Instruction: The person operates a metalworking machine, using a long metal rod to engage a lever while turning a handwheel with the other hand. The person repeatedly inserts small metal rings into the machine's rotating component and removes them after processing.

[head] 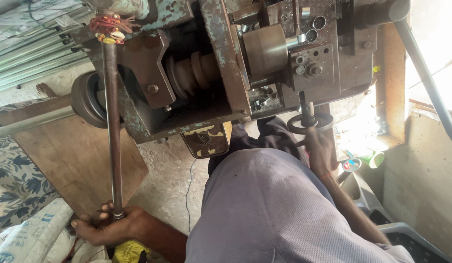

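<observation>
My left hand grips the long rusty steel lever rod's lower end; my right hand is closed on the small dark iron handwheel at the lathe's edge.

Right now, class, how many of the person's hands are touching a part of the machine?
2. The left hand grips the lower end of the long metal lever rod; the right hand holds the small handwheel under the machine. None seems hidden.

Sitting before a lathe-like machine filling the upper middle; left hand gripping the lower end of a long lever rod reaching up to the machine's left side; right hand resting on a small handwheel under the machine's right end; wooden board lying left, behind the rod.
</observation>
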